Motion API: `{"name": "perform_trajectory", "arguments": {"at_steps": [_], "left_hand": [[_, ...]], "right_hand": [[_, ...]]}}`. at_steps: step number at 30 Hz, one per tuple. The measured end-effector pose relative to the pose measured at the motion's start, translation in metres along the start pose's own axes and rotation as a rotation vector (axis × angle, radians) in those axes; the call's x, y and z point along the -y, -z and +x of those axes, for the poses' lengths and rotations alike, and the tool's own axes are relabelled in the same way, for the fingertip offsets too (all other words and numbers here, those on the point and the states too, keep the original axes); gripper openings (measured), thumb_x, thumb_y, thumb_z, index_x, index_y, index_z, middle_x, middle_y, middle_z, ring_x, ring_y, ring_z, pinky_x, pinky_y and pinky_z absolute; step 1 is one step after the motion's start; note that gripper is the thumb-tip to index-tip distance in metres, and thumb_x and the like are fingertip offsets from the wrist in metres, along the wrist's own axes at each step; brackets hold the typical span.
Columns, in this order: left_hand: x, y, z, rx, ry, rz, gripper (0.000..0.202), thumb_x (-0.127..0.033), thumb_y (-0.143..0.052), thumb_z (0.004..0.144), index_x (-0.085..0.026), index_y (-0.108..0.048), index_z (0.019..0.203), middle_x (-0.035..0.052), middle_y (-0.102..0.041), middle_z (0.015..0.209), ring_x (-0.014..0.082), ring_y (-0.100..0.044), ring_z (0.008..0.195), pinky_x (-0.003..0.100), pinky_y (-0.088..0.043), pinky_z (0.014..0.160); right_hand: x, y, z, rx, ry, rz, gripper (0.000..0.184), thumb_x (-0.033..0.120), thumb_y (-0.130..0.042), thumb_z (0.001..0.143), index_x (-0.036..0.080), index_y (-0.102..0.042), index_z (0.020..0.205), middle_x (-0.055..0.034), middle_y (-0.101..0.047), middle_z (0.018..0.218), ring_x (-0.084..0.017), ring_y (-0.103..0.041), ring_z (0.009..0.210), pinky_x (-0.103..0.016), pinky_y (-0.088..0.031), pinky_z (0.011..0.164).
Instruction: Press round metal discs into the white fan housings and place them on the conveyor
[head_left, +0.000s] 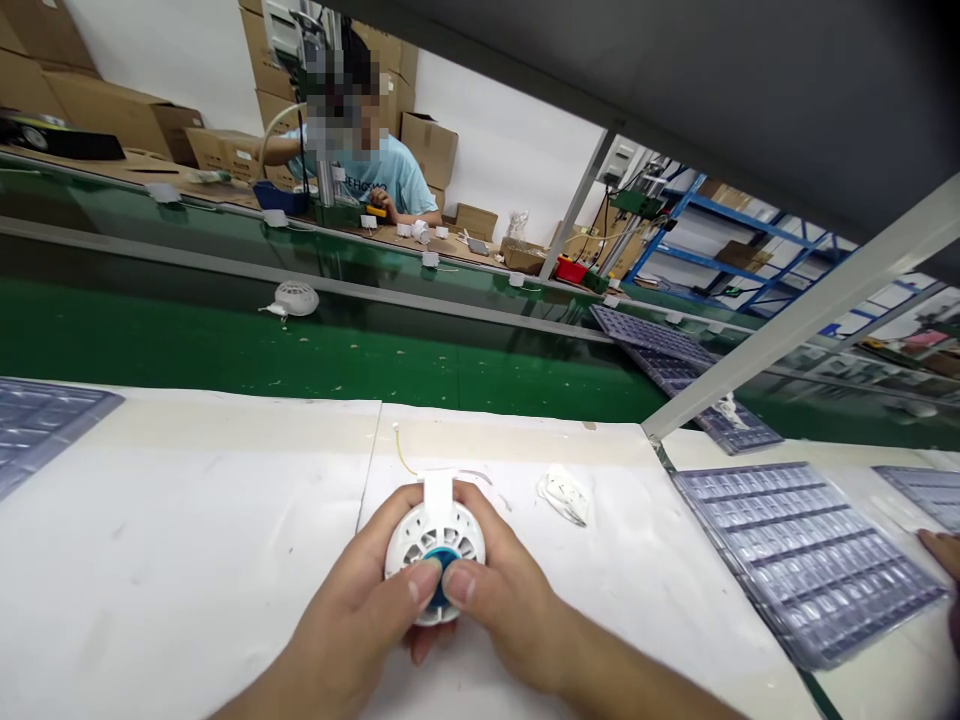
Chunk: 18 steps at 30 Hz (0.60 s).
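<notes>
My left hand [349, 610] and my right hand [502, 600] both grip a round white plastic vented housing [435, 530] from either side. Both thumbs press on its blue centre ring [444, 572], hiding part of it. A flat white tab [439, 495] stands up from the housing's far edge. A thin yellow wire [405, 455] curves across the white-covered bench [225, 530] just beyond my hands. To the right of my right hand lies a crumpled white scrap [564, 495].
Clear plastic blister trays [806, 560] lie on the bench at right and left. Beyond the bench runs a green conveyor belt [300, 350] carrying a similar white housing [295, 298]. Another person's hand [941, 552] enters at right. A co-worker [375, 175] sits across the belt among cardboard boxes.
</notes>
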<state>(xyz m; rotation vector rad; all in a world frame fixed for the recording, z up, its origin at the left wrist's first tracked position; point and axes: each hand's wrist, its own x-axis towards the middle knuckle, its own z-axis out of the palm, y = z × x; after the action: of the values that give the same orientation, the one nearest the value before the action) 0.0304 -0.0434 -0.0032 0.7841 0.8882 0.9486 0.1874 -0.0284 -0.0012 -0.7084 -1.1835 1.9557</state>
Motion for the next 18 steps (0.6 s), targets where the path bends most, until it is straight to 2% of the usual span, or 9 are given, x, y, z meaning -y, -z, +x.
{"name": "perform_trajectory", "arguments": {"at_steps": [3, 5, 7, 10, 13, 18], "left_hand": [[0.005, -0.006, -0.007, -0.111, 0.072, -0.077, 0.106, -0.063, -0.081, 0.064, -0.02, -0.03, 0.146, 0.0002, -0.065, 0.07, 0.017, -0.052, 0.062, 0.027, -0.041, 0.055], [0.008, -0.007, -0.008, -0.157, 0.087, -0.112, 0.111, -0.062, -0.083, 0.062, -0.019, -0.027, 0.148, 0.0013, -0.067, 0.07, 0.0189, -0.055, 0.065, 0.027, -0.041, 0.055], [0.008, -0.007, -0.006, -0.122, 0.08, -0.155, 0.105, -0.059, -0.083, 0.062, -0.021, -0.033, 0.146, 0.0006, -0.065, 0.068, 0.0178, -0.053, 0.062, 0.027, -0.04, 0.053], [0.005, -0.005, -0.001, -0.031, 0.039, -0.202, 0.081, -0.052, -0.085, 0.064, -0.026, -0.051, 0.132, -0.0016, -0.059, 0.067, 0.0146, -0.046, 0.058, 0.025, -0.038, 0.051], [0.002, -0.003, 0.002, -0.037, 0.002, -0.2, 0.059, -0.047, -0.084, 0.067, -0.027, -0.061, 0.117, -0.0016, -0.058, 0.068, 0.0152, -0.048, 0.061, 0.025, -0.04, 0.054], [0.0, -0.006, 0.001, -0.042, 0.036, -0.209, 0.057, -0.049, -0.083, 0.069, -0.025, -0.062, 0.117, -0.0005, -0.061, 0.069, 0.0168, -0.052, 0.063, 0.027, -0.043, 0.058]], "right_hand": [[-0.007, -0.009, 0.0, -0.02, 0.071, 0.05, 0.061, 0.058, -0.075, 0.081, 0.025, -0.044, 0.122, 0.0008, -0.061, 0.083, -0.012, -0.061, 0.065, -0.024, -0.053, 0.061], [-0.012, -0.011, 0.0, -0.052, 0.139, 0.06, 0.057, 0.056, -0.077, 0.08, 0.026, -0.046, 0.118, 0.0013, -0.058, 0.082, -0.012, -0.058, 0.061, -0.024, -0.051, 0.057], [-0.016, -0.012, 0.001, -0.076, 0.171, 0.067, 0.056, 0.055, -0.078, 0.078, 0.027, -0.047, 0.115, 0.0007, -0.057, 0.083, -0.012, -0.056, 0.06, -0.024, -0.05, 0.054], [-0.019, -0.011, 0.001, -0.086, 0.153, 0.064, 0.058, 0.054, -0.079, 0.078, 0.027, -0.048, 0.118, -0.0009, -0.057, 0.089, -0.013, -0.056, 0.065, -0.025, -0.051, 0.059], [-0.019, -0.01, 0.0, -0.059, 0.121, 0.034, 0.063, 0.046, -0.084, 0.076, 0.028, -0.048, 0.124, 0.0001, -0.057, 0.09, -0.013, -0.054, 0.071, -0.025, -0.05, 0.066], [-0.016, -0.013, 0.003, -0.143, 0.1, 0.062, 0.066, 0.033, -0.091, 0.067, 0.027, -0.05, 0.119, 0.0049, -0.056, 0.08, -0.01, -0.05, 0.066, -0.02, -0.044, 0.06]]}}
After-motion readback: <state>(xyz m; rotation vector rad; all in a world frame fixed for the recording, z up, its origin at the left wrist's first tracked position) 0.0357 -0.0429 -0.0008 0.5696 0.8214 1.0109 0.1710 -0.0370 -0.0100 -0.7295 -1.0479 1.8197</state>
